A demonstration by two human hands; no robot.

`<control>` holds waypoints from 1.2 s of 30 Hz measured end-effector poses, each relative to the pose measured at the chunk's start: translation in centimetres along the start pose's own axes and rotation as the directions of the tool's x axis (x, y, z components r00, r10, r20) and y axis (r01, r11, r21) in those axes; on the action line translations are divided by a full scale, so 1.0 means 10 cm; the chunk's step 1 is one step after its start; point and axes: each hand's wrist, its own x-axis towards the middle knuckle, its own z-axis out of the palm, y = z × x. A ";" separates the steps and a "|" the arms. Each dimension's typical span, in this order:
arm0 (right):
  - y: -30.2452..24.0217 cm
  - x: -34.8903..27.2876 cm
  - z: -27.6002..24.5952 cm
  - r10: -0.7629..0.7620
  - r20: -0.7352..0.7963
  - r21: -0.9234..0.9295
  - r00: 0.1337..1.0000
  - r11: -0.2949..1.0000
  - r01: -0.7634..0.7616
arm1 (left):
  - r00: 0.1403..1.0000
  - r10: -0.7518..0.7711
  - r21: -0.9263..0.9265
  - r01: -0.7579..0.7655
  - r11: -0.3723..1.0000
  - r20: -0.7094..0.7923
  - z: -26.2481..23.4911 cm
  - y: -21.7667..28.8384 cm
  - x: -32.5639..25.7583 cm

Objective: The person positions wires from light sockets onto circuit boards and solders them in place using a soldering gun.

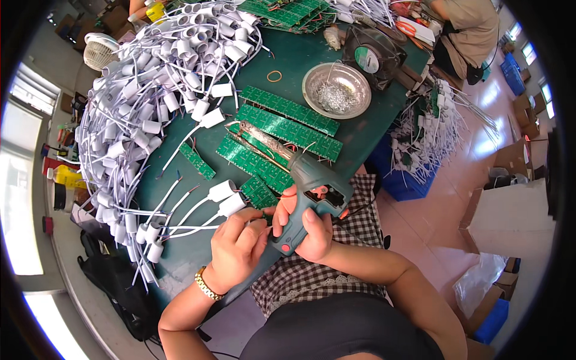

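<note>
Two hands meet at the near table edge: right hand (309,231) grips the soldering gun (300,192) (scorched barrel pointing far-left); left hand (237,246) pinches a wire (198,228). Slippage risks burned fingertips.

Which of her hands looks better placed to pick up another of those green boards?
Probably the left hand: it only pinches a small part, close to the green boards. The right hand is wrapped around the soldering gun.

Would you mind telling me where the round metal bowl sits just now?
In the head view, the metal bowl sits at the far right of the green table, beside the black fan and just beyond the green circuit boards.
</note>
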 end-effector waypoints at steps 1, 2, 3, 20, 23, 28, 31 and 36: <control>-0.02 0.00 0.00 -0.031 0.027 -0.045 0.999 0.998 0.033 | 1.000 -0.001 -0.011 0.001 1.000 0.002 0.02 0.02 0.01; -0.04 -0.04 0.00 -0.026 0.022 -0.048 0.999 0.998 0.027 | 1.000 -0.021 0.069 0.020 0.997 0.007 0.01 0.07 0.05; -0.07 -0.09 -0.01 0.009 -0.016 -0.127 1.000 0.992 -0.011 | 0.999 -0.042 0.150 0.040 0.988 0.011 0.01 0.09 0.06; -0.63 -0.64 -0.23 0.192 -0.181 -0.347 0.964 0.905 -0.246 | 0.999 -0.033 0.000 0.033 0.999 -0.017 0.07 -0.08 -0.14; -0.66 -0.68 -0.27 0.203 -0.173 -0.368 0.964 0.894 -0.254 | 0.993 -0.007 0.004 0.007 1.000 -0.119 0.08 -0.06 -0.10; -0.71 -0.74 -0.28 0.241 -0.123 -0.385 0.963 0.883 -0.270 | 0.994 -0.102 0.023 0.102 0.994 -0.027 0.10 0.01 -0.03; -0.74 -0.81 -0.29 0.271 -0.077 -0.444 0.960 0.853 -0.276 | 0.986 -0.163 -0.055 0.161 0.985 -0.028 0.10 -0.02 -0.03; -0.86 -0.75 -0.36 0.305 0.169 -0.571 0.937 0.806 -0.159 | 0.959 -0.241 0.005 0.244 0.970 -0.148 0.21 -0.01 -0.07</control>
